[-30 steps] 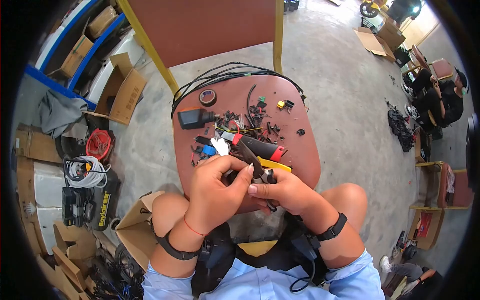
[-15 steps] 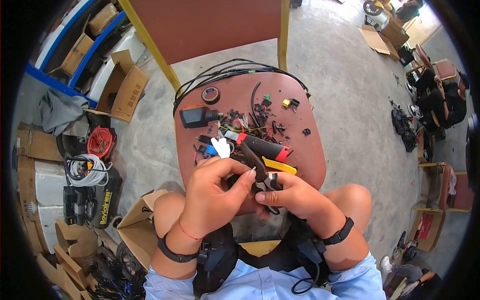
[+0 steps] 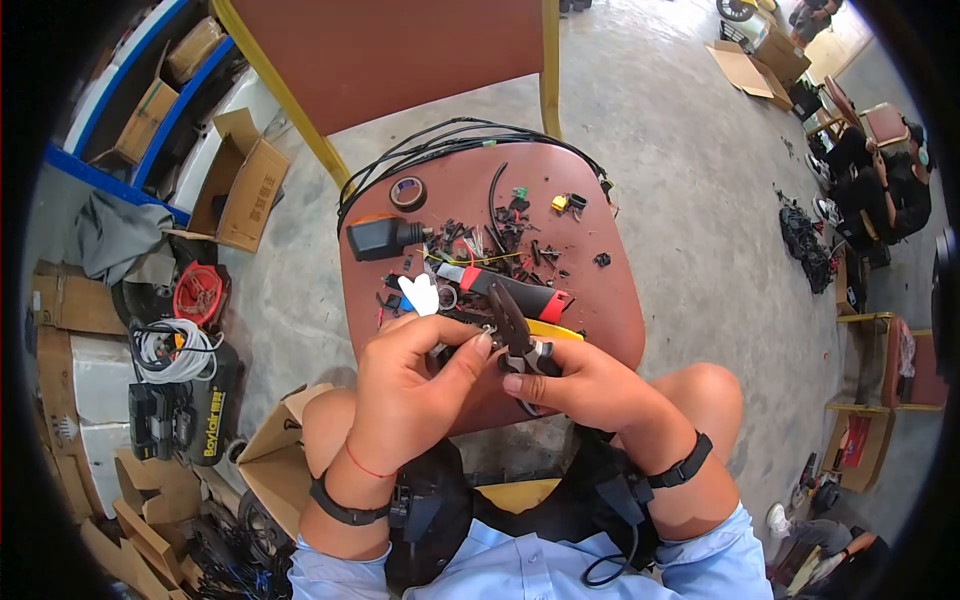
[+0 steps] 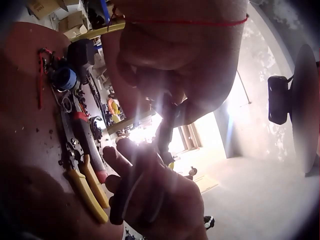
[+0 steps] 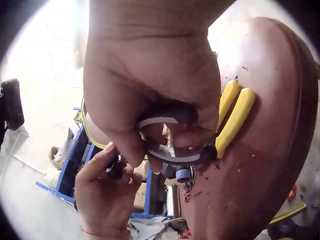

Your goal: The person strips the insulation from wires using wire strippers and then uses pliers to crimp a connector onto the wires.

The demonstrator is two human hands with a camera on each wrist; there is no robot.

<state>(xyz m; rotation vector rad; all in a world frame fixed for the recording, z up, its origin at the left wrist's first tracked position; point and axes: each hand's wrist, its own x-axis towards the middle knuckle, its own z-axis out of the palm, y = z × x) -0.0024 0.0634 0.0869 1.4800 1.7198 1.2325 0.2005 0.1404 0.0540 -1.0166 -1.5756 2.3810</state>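
In the head view my right hand (image 3: 580, 385) grips dark-handled pliers (image 3: 512, 325), their jaws pointing up and away over the chair seat. The right wrist view shows the handles (image 5: 185, 156) curving across that palm. Just left of the pliers, my left hand (image 3: 410, 375) pinches a small shiny piece (image 3: 488, 331) between thumb and forefinger. A dark part (image 5: 116, 167) shows in that hand in the right wrist view; its kind I cannot tell. Yellow-handled pliers (image 4: 89, 192) lie on the seat beside a black and red cylindrical tool (image 3: 515, 294).
The chair seat (image 3: 610, 330) also bears dark scraps (image 3: 510, 240), a tape roll (image 3: 407, 193), a black bottle-shaped thing (image 3: 380, 238), a white tag (image 3: 420, 295) and a yellow connector (image 3: 560, 203). Black cable (image 3: 450, 135) loops behind. Cartons (image 3: 250, 195) stand left; a seated person (image 3: 900, 190) is far right.
My left fingertips and the small piece have moved left, away from the pliers, so a gap shows between them. The right hand keeps its grip. The head view has shifted slightly.
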